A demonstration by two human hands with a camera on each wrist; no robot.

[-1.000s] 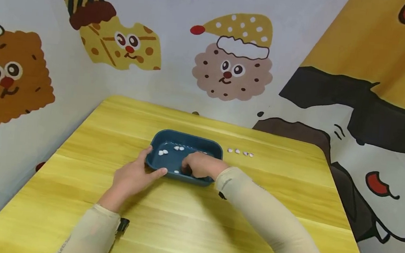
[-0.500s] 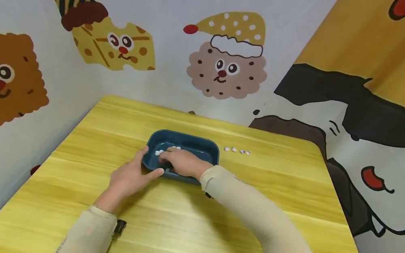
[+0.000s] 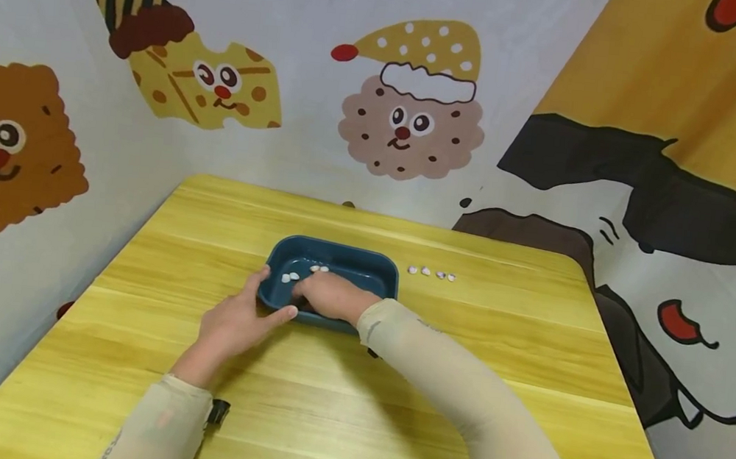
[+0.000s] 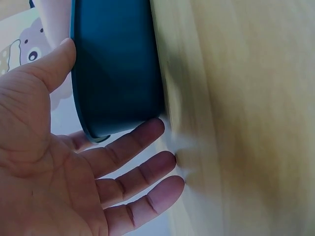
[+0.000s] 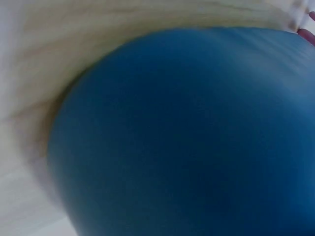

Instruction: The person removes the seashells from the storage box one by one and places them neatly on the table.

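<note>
A dark blue rectangular tray (image 3: 364, 265) stands on the wooden table, with small white pebble-like pieces (image 3: 290, 278) on its floor at the left and more (image 3: 320, 269) along the far side. My left hand (image 3: 232, 324) rests at the tray's left end, thumb on the near rim. In the left wrist view, that hand's fingers (image 4: 135, 179) are spread and fairly straight beside the tray's outer wall (image 4: 118, 69). My right hand (image 3: 335, 296) reaches into the tray, fingers pointing down. Its fingertips are hidden, so what they touch cannot be seen. The right wrist view holds mostly blurred tray wall (image 5: 172, 137).
To the right of the tray, several small whitish pieces with purplish marks (image 3: 432, 272) lie in a row on the yellow wooden table (image 3: 323, 417). A cartoon-printed wall covering (image 3: 308, 157) rises behind the table's far edge.
My right hand has moved left inside the tray, from its right half toward the middle, and now covers the near-side white piece seen earlier. The left hand stays at the tray's end.
</note>
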